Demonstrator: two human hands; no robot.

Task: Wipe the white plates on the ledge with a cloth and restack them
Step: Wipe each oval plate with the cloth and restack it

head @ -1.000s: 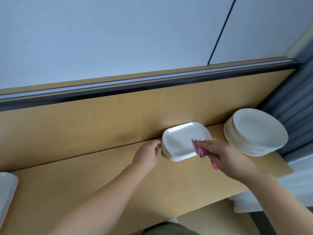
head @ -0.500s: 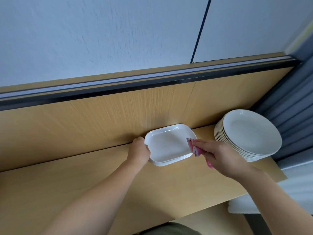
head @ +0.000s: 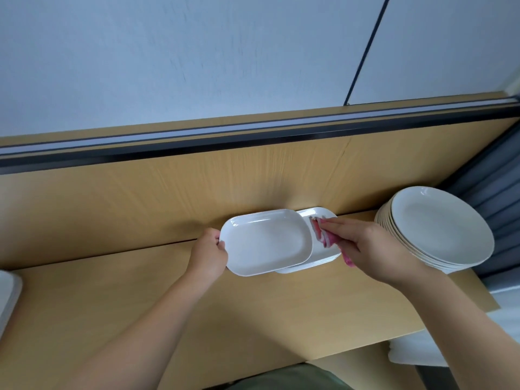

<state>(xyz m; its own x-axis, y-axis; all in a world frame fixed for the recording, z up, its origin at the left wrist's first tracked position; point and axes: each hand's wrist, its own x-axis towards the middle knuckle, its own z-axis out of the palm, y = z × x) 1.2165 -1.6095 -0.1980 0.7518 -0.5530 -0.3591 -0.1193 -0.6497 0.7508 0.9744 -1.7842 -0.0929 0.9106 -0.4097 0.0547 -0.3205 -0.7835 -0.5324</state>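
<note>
A white rectangular plate [head: 264,243] is lifted off to the left of a small stack of the same plates [head: 315,218] on the wooden ledge [head: 112,299]. My left hand [head: 208,253] grips its left rim. My right hand [head: 371,246] holds a folded pink cloth [head: 323,235] and presses it on the top plate of the stack. A stack of several round white plates [head: 439,229] stands at the right end of the ledge.
A wooden back panel [head: 168,198] rises right behind the plates, with a dark rail above it. Another white dish [head: 7,294] shows at the left edge. The ledge ends just right of the round stack, beside grey slats.
My left hand took hold of the top rectangular plate and slid it leftward off the stack. My right hand kept the cloth on the stack below.
</note>
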